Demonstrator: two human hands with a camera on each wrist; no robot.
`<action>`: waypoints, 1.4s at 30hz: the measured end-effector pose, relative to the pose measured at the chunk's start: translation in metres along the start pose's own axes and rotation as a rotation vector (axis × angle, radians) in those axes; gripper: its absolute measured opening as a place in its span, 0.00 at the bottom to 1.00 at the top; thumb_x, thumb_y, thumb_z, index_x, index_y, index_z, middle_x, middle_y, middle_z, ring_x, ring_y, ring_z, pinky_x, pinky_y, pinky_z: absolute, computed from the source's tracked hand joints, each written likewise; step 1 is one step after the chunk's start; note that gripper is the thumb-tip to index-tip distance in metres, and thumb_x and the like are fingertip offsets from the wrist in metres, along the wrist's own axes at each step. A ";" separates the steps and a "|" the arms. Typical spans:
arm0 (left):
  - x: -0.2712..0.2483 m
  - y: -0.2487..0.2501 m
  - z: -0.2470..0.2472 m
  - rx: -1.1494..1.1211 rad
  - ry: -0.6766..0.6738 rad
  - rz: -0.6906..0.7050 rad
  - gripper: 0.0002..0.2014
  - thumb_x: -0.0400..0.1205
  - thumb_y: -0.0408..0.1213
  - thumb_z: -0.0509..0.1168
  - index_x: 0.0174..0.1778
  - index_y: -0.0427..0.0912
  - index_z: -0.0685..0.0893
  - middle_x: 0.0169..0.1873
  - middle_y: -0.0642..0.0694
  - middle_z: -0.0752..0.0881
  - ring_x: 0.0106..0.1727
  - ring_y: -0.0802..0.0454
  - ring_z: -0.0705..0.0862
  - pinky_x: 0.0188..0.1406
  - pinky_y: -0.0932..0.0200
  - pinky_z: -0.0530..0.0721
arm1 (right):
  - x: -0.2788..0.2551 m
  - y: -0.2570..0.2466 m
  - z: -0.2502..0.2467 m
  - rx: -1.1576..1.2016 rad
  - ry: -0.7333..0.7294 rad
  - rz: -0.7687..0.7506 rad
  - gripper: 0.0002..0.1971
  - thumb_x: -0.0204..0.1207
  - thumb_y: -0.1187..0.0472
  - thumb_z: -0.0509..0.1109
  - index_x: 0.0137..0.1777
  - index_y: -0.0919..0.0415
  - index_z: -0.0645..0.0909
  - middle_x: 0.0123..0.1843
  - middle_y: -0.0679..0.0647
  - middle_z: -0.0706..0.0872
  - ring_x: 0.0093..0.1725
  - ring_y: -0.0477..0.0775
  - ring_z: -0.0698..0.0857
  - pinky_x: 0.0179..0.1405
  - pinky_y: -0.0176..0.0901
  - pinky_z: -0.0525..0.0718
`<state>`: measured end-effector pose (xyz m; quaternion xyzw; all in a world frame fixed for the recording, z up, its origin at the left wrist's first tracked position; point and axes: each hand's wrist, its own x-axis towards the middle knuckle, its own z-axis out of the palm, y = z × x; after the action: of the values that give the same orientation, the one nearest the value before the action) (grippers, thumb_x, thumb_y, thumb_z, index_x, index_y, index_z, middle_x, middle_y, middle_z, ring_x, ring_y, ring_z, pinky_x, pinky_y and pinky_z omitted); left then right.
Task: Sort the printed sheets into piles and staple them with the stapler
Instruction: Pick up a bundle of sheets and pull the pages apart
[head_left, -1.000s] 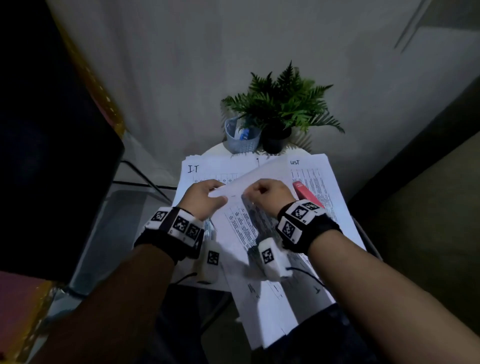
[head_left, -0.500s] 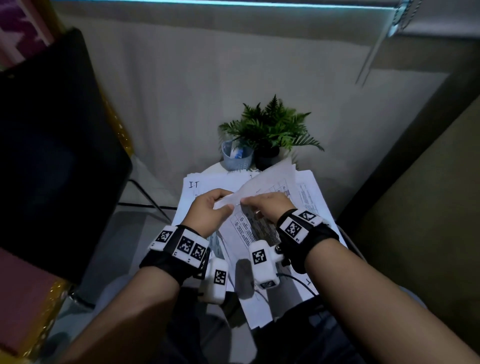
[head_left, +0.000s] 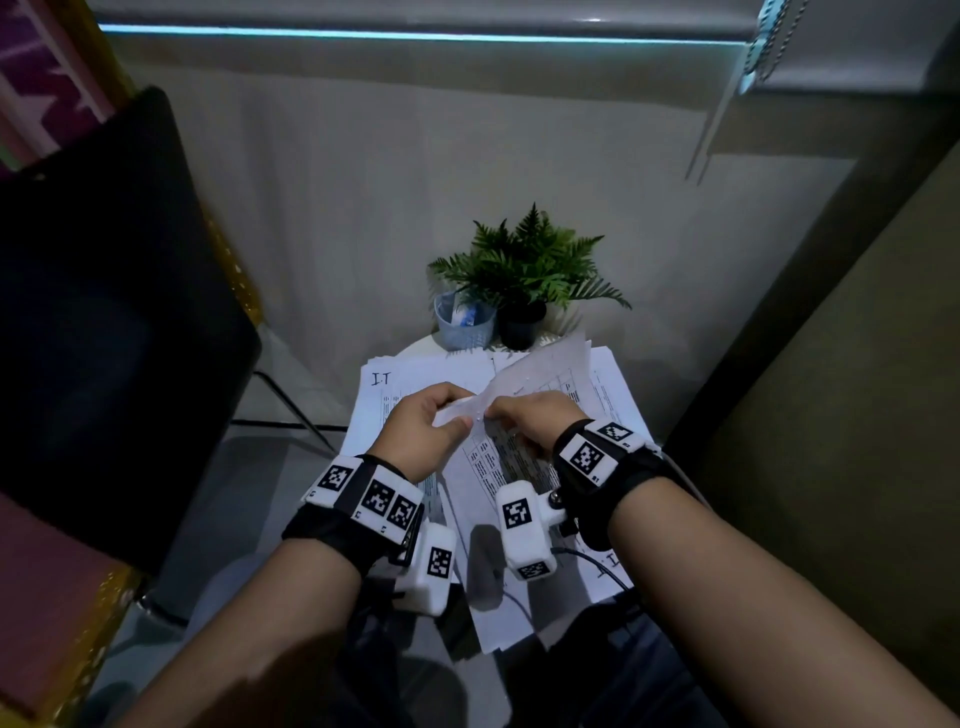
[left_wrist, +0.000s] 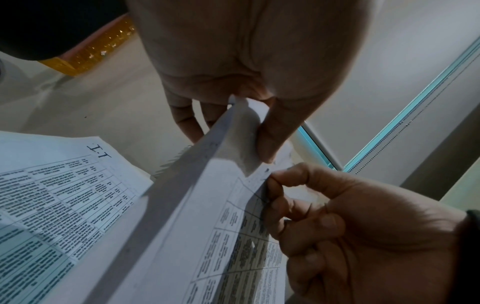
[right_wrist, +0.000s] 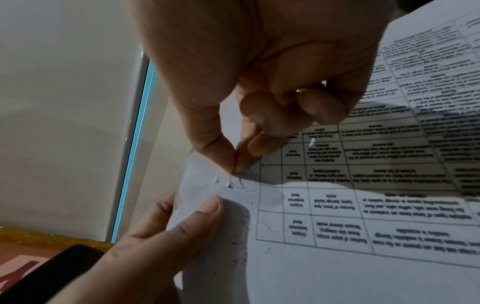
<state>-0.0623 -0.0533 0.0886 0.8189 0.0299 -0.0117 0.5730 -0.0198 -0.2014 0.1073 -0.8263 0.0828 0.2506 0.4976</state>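
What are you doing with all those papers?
A person is holding up a set of printed sheets by one corner. The left hand grips the corner, and the right hand pinches at a thin bent wire there, probably a staple. More sheets lie on the small table below, one pile marked "I.T". A potted fern and a small basket stand behind them. No stapler shows.

Potted fern (head_left: 524, 270) & blue mesh cup (head_left: 464, 325) on table; black chair (head_left: 104, 322) left.
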 end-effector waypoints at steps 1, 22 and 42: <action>0.000 -0.001 0.000 -0.001 0.001 -0.002 0.07 0.79 0.27 0.66 0.45 0.44 0.84 0.42 0.41 0.87 0.40 0.49 0.83 0.46 0.51 0.83 | -0.001 0.001 0.001 -0.016 -0.005 -0.020 0.10 0.71 0.56 0.71 0.30 0.57 0.79 0.28 0.53 0.78 0.23 0.48 0.72 0.23 0.37 0.68; 0.016 0.001 0.007 0.115 0.101 -0.006 0.02 0.79 0.34 0.67 0.44 0.44 0.86 0.41 0.48 0.88 0.46 0.50 0.85 0.51 0.56 0.81 | 0.016 0.023 0.009 0.191 0.249 -0.241 0.11 0.76 0.59 0.63 0.31 0.52 0.77 0.29 0.51 0.82 0.29 0.52 0.78 0.34 0.41 0.76; 0.025 -0.009 -0.002 0.290 0.258 -0.053 0.07 0.80 0.35 0.65 0.49 0.38 0.86 0.42 0.43 0.86 0.46 0.48 0.81 0.46 0.59 0.74 | 0.049 0.102 -0.184 -0.312 0.669 0.073 0.09 0.77 0.64 0.62 0.50 0.67 0.81 0.52 0.67 0.88 0.52 0.66 0.87 0.53 0.48 0.84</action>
<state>-0.0378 -0.0478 0.0796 0.8865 0.1226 0.0740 0.4401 0.0443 -0.4052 0.0734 -0.9249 0.2314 -0.0062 0.3018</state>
